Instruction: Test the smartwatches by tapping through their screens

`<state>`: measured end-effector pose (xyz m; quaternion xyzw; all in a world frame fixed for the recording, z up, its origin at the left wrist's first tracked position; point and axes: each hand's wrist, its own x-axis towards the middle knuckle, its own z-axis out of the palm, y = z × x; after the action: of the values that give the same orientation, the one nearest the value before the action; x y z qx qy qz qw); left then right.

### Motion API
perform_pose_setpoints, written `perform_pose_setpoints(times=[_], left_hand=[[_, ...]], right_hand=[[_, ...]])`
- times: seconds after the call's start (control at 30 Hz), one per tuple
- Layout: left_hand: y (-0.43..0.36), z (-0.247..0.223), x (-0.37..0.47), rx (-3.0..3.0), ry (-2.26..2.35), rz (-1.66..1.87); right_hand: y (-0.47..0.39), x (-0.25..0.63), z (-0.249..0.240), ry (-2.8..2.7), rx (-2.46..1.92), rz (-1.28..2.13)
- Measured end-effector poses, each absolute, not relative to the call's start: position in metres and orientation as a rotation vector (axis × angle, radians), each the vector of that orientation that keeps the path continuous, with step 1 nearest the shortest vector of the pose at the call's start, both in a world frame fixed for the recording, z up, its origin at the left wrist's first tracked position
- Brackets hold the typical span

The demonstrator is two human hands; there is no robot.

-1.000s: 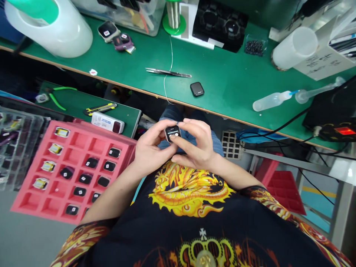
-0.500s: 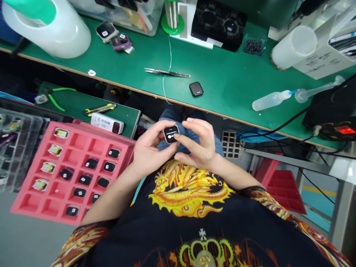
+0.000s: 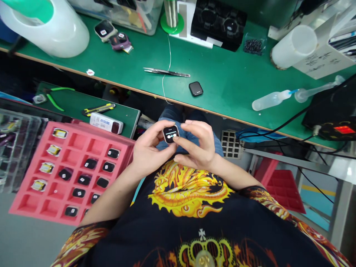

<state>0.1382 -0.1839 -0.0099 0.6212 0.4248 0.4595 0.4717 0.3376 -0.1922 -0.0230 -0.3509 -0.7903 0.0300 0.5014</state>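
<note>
A small square watch body (image 3: pixel 170 132) with a lit screen is held over my lap, its face turned up. My left hand (image 3: pixel 150 148) grips it by the edges between thumb and fingers. One finger of my right hand (image 3: pixel 197 145) touches the lower right of the screen, while its other fingers are spread and hold nothing. Beyond them on the green bench (image 3: pixel 228 81) lies a black square watch body (image 3: pixel 196 88), with metal tweezers (image 3: pixel 167 72) to its left.
At the left, a pink foam tray (image 3: pixel 58 190) holds several watch bodies. Near it are a yellow cutter (image 3: pixel 98 109) and a white box (image 3: pixel 106 122). A solder spool (image 3: pixel 171 22), a clear bottle (image 3: pixel 268 101) and a white cup (image 3: pixel 294 46) stand or lie on the bench.
The pattern on the lit screen has changed, with a second white spot now at its right. My right fingertip has shifted very slightly on the screen. My left hand keeps its grip.
</note>
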Motion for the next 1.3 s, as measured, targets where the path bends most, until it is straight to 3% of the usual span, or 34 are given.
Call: perform_pose_setpoints(times=[1.3], left_hand=[[-0.183, -0.005, 0.138, 1.523, 0.999, 1.135]], right_hand=[[-0.193, 0.336, -0.026, -1.930, -0.882, 0.051]])
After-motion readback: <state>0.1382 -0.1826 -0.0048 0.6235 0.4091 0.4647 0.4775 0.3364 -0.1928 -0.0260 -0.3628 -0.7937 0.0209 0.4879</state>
